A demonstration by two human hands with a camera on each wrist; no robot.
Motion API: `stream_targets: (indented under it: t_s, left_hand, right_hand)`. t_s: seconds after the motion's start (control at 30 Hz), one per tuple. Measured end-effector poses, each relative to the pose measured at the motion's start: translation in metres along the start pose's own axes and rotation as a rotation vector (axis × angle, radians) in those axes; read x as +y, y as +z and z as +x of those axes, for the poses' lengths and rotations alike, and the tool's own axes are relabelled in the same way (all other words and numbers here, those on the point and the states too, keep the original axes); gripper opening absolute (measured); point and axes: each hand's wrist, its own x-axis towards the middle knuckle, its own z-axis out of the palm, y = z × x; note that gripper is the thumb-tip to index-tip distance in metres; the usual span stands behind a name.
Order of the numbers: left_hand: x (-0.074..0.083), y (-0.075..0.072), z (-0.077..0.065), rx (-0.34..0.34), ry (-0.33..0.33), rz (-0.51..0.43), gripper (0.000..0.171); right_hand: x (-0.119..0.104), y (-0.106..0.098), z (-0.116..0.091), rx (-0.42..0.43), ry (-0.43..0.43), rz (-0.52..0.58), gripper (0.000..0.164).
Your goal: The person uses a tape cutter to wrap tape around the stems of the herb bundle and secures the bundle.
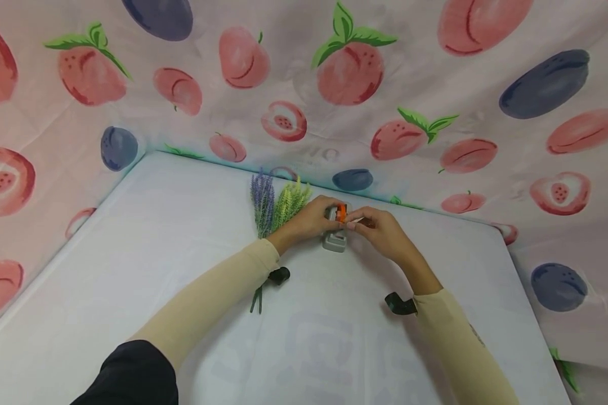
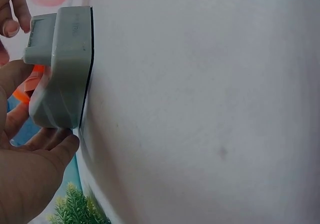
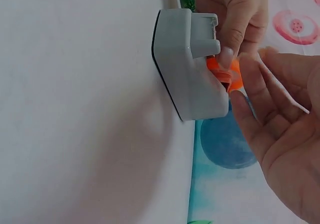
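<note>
A grey tape dispenser (image 1: 335,241) with an orange reel (image 1: 341,212) stands towards the back of the white table. My left hand (image 1: 316,217) grips it from the left; in the left wrist view the fingers (image 2: 62,151) bend around its end. In the right wrist view the left thumb (image 3: 228,54) lies against the orange reel. Close on the right side is my right hand (image 1: 382,230), its bent fingertips at the reel. Whether they pinch any tape is too unclear to tell.
Artificial purple lavender (image 1: 262,197) and yellow-green flower stems (image 1: 289,205) lie on the table (image 1: 157,225), left of the dispenser and partly behind my left forearm. A fruit-printed cloth (image 1: 294,73) hangs along the table's back and sides. Each wrist bears a small black camera.
</note>
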Motion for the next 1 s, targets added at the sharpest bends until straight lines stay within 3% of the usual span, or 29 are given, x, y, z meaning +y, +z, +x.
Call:
stream_targets:
  t_s: [0.3, 0.43, 0.67, 1.0]
  left_hand:
    - [0.000, -0.001, 0.000, 0.003, -0.003, -0.006, 0.051]
    - [0.000, 0.000, 0.001, -0.004, 0.006, 0.002, 0.051]
    - [-0.001, 0.000, 0.001, -0.009, -0.002, 0.016, 0.054]
    - [-0.001, -0.001, 0.001, -0.010, 0.004, 0.017, 0.053]
  right_hand:
    - [0.000, 0.001, -0.005, 0.024, 0.041, 0.087, 0.026]
    - [0.002, 0.005, -0.005, 0.064, 0.047, 0.190, 0.031]
    - [0.004, 0.006, -0.002, 0.079, 0.002, 0.245, 0.065]
    - [0.004, 0.010, 0.003, 0.152, 0.069, 0.258, 0.051]
